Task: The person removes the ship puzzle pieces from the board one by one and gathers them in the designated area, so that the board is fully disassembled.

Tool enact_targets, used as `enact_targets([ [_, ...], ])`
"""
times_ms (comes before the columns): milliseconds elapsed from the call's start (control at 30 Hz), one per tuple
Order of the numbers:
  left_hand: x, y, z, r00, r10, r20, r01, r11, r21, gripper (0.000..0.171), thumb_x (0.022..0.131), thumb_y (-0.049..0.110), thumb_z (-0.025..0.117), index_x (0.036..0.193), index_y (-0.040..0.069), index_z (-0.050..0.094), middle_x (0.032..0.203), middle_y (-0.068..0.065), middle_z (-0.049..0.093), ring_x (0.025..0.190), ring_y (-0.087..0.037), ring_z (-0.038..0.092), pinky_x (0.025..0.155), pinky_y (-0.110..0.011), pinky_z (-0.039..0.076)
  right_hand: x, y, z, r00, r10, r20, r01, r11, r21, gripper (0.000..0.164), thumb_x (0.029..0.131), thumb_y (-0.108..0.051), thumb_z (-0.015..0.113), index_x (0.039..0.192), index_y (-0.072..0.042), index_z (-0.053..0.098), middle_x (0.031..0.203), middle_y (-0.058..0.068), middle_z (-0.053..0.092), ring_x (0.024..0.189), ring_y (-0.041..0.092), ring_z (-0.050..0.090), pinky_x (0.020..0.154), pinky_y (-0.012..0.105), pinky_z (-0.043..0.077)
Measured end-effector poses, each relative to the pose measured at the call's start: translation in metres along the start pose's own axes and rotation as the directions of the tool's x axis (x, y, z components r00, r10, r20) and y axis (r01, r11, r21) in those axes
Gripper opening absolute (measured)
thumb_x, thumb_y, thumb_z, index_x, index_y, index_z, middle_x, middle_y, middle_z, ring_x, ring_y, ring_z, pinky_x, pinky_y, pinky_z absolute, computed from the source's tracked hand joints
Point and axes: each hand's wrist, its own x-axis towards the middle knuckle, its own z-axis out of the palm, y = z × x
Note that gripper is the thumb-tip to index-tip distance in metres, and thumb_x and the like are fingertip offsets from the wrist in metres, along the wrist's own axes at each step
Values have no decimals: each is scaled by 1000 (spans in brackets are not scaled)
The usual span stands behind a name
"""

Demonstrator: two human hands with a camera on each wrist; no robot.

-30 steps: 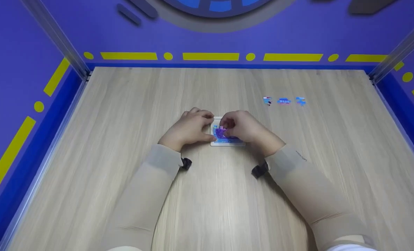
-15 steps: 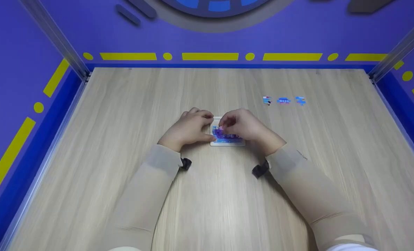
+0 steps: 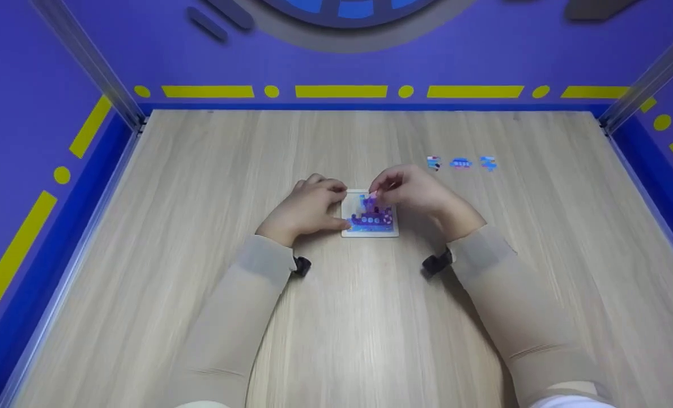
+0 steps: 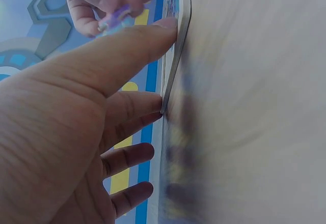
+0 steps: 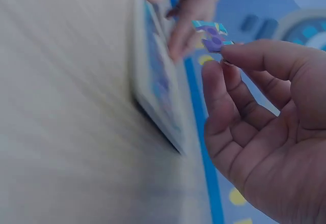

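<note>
A small square puzzle board [image 3: 370, 235] with a pale rim lies on the table; its lower part shows a purple ship on blue water. My left hand [image 3: 308, 209] steadies its left side, the thumb straight on the rim and a fingertip at the far left corner, as the left wrist view shows. Over the upper part of the board, my right hand [image 3: 416, 190] pinches a puzzle piece [image 5: 211, 36] between thumb and fingers. That piece is purple with light blue and stands raised and tilted in the right wrist view.
Three loose puzzle pieces lie in a row beyond my right hand: a left one [image 3: 433, 162], a middle one [image 3: 460, 163] and a right one [image 3: 488, 163]. Blue-purple panels [image 3: 336, 68] with yellow marks border the wooden table [image 3: 336, 328] at the back and sides.
My right hand has lifted and shifted right and away with the pinched piece, uncovering more of the ship picture. The left hand keeps its place on the board.
</note>
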Motion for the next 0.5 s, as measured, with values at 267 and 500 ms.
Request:
enact_targets([
  [267, 0, 0, 1, 1000, -4, 3, 4, 1000, 5, 82, 98, 51, 86, 163, 8, 61, 173, -1, 56, 162, -31, 44, 135, -55, 32, -14, 3, -52, 988, 119, -95, -111, 990, 88, 24, 103, -9, 75, 125, -7, 81, 109, -1, 75, 98, 18, 69, 85, 30, 60],
  [500, 1, 1, 0, 1000, -4, 16, 4, 1000, 15, 80, 99, 51, 85, 163, 10, 62, 172, -1, 56, 162, -31, 44, 135, -55, 33, -23, 15, -83, 971, 145, -190, -97, 966, 241, 18, 103, -6, 78, 119, -9, 85, 103, -6, 83, 93, 15, 74, 79, 25, 58],
])
